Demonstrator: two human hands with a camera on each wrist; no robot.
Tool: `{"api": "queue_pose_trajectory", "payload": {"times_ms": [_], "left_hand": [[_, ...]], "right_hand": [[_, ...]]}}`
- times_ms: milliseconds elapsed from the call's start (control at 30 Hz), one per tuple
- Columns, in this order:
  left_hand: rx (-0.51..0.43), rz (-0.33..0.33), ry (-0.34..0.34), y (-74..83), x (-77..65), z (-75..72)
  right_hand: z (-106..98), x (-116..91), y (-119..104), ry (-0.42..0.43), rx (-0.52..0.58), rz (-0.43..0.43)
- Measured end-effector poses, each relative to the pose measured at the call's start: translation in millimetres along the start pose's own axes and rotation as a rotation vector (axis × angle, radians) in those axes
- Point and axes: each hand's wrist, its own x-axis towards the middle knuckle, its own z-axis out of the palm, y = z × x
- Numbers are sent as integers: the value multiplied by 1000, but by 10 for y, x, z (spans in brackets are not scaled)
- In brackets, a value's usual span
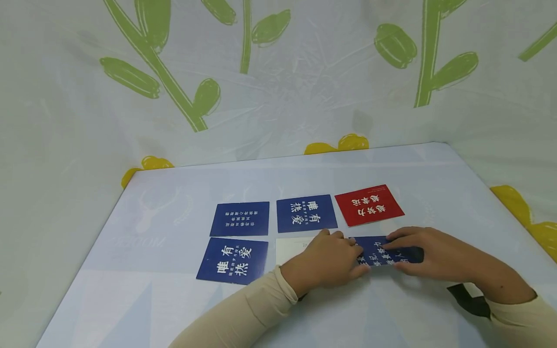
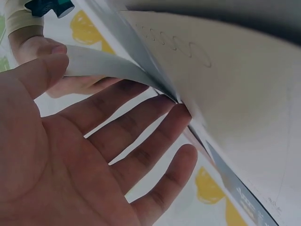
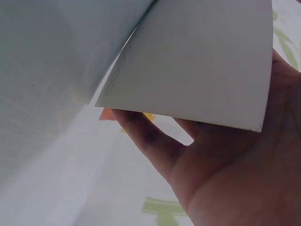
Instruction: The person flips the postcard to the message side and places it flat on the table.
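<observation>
A dark blue card (image 1: 377, 250) with white characters lies between my two hands. My right hand (image 1: 435, 251) grips its right end, fingers over the top face and thumb at the near edge. The card's pale underside (image 3: 197, 61) shows in the right wrist view, with a row of small loops along one side. My left hand (image 1: 328, 258) is at the card's left end, its fingers (image 2: 141, 155) extended and spread in the left wrist view. Their tips touch the edge of a white card (image 1: 289, 249), which the hand partly covers in the head view.
Two blue cards (image 1: 241, 218) (image 1: 235, 260) lie on the left of the white table (image 1: 148, 309). Farther back are another blue card (image 1: 306, 212) and a red card (image 1: 369, 205). A pale curtain (image 1: 304, 96) printed with green leaves surrounds the table's far side.
</observation>
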Motion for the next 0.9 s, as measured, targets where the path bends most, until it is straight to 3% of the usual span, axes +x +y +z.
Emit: {"api": "queue_pose_trajectory", "payload": {"times_ms": [333,600,900], "left_hand": [[84,-4,111,-17,13,-25],[60,-16,253,-25,34,-59],[60,-22,321,-35,29,-82]], "right_hand": [[-48,3,-6,41,-8,-31],[-64,-1,-2,85,-3,-52],[-66,-11,-26,200,-37,-72]]}}
